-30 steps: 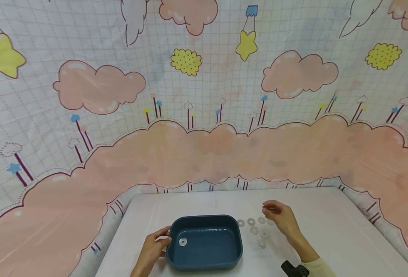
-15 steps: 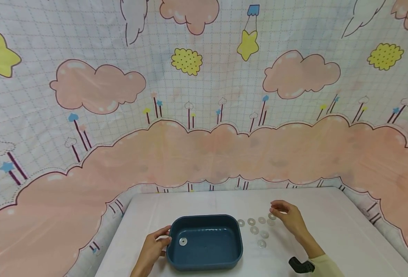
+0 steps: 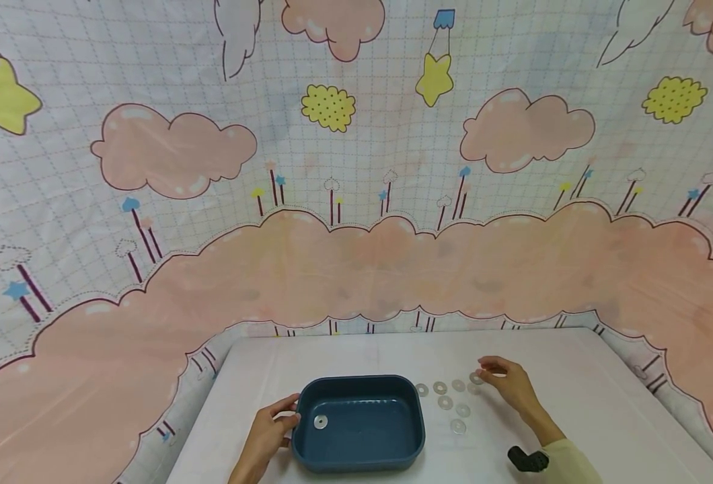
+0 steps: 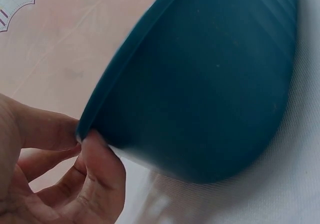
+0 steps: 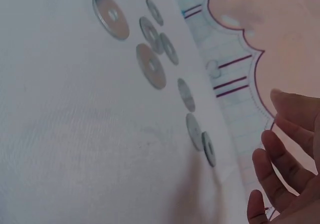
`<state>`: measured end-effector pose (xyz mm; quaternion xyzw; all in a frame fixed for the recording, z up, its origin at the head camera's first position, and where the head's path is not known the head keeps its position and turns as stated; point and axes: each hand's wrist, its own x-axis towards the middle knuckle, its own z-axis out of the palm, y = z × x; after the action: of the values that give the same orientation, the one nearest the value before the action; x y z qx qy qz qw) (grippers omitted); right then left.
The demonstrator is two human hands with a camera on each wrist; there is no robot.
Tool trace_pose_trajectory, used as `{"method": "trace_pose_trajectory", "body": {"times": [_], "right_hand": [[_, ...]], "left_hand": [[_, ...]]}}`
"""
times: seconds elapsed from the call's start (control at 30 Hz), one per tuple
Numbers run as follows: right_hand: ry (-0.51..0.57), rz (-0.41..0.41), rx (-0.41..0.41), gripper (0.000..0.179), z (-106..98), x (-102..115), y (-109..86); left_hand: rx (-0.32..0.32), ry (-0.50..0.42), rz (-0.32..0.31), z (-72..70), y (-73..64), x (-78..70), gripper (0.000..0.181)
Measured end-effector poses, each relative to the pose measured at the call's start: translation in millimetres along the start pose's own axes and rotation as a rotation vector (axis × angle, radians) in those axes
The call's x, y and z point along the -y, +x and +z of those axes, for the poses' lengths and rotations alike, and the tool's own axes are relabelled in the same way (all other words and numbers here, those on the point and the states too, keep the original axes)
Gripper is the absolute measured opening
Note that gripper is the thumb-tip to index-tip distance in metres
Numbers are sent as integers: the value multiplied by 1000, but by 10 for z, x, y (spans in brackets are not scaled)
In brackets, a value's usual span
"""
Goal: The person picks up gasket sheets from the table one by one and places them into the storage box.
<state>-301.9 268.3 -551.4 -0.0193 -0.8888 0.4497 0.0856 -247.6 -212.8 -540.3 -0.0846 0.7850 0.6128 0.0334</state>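
Note:
At the table's front, a dark blue plastic tub with rounded corners has one metal washer inside, near its left wall. My left hand holds the tub's left side; in the left wrist view its thumb and fingers pinch the rim. To the right of the tub, several flat washers lie loosely spread on the table. My right hand hovers beside the farthest one, fingertips overlapping its edge in the head view. The right wrist view shows that hand's fingers loosely bent and apart, nothing between them.
A white cloth covers the table. Behind it hangs a curtain printed with clouds and stars. A black device sits at the right wrist, by a pale yellow sleeve.
My right hand has shifted right, then slightly toward me, and the far washer beneath its fingers has come into view. The left hand and the tub have stayed put.

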Motion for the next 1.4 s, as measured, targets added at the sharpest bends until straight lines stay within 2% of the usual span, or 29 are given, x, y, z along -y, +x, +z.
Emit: {"method": "trace_pose_trajectory", "body": {"times": [0.33, 0.63, 0.87, 1.4], "right_hand": [[-21, 46, 19, 35, 53, -170, 52], [-119, 37, 20, 33, 92, -259, 111], [-174, 105, 49, 38, 152, -293, 139], [-259, 50, 12, 32, 201, -298, 152]], "left_hand": [[-1, 10, -12, 4, -3, 5, 49], [1, 11, -11, 5, -4, 16, 49], [-3, 13, -7, 5, -14, 14, 49], [-5, 3, -11, 5, -27, 13, 49]]}}
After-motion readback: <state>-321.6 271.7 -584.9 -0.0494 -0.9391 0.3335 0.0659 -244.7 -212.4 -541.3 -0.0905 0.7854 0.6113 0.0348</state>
